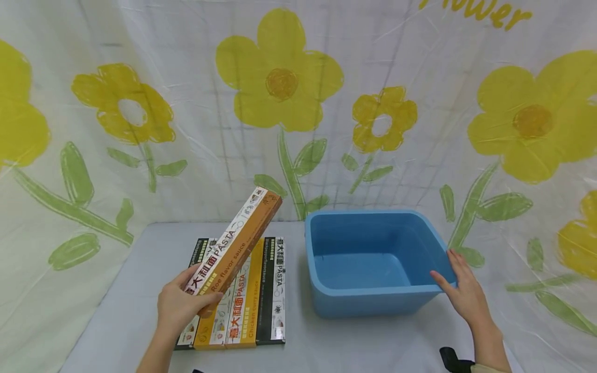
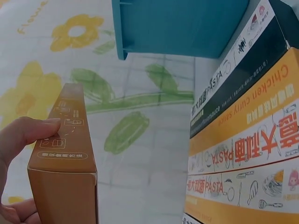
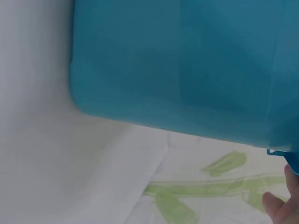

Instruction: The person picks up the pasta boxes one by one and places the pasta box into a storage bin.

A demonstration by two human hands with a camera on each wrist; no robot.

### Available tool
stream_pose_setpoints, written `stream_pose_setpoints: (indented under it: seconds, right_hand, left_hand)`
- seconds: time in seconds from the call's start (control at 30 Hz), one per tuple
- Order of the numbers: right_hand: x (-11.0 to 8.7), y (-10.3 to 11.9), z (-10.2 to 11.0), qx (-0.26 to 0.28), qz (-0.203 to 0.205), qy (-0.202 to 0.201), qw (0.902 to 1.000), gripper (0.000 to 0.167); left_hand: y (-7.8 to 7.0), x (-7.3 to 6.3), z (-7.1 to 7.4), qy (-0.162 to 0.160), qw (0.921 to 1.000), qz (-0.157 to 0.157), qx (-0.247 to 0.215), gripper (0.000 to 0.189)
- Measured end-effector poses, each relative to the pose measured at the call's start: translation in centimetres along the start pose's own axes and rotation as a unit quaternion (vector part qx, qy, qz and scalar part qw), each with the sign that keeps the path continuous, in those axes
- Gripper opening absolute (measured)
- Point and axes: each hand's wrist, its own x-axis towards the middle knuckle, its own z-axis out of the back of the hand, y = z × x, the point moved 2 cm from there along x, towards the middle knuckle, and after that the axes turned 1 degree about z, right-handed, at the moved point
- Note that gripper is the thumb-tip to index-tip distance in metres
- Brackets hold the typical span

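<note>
My left hand (image 1: 179,305) grips an orange-brown and white pasta box (image 1: 233,243) marked "Roe flavor sauce", holding it at its lower end and tilted up to the right. In the left wrist view, the thumb lies on the box's printed brown side (image 2: 70,121). Beneath it, several more pasta boxes lie side by side, including a yellow chicken curry box (image 1: 252,311) and a black one (image 1: 266,311). My right hand (image 1: 468,295) holds the rim of a blue plastic bin (image 1: 364,303) at its front right corner, thumb over the rim and fingers along the outside.
Boxes and bin rest on a white-covered table (image 1: 126,316), the bin to the right of the boxes. Behind the table hangs a pale curtain (image 1: 196,67) printed with yellow flowers. The inside of the bin shows its bare blue floor.
</note>
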Motion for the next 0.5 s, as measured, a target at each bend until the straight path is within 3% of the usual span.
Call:
stream_pose_setpoints:
  seconds: [0.13,0.5]
  right_hand:
    - [0.0,0.0,-0.1,0.005,0.004,-0.004,1.0000,0.078]
    - [0.0,0.2,0.0,0.009,-0.003,0.001,1.0000,0.077]
  left_hand:
    - [-0.8,-0.1,-0.5,0.000,0.9993,-0.022,0.030,0.090]
    - [-3.2,-0.2,-1.7,0.035,0.9979,-0.047,0.027,0.089]
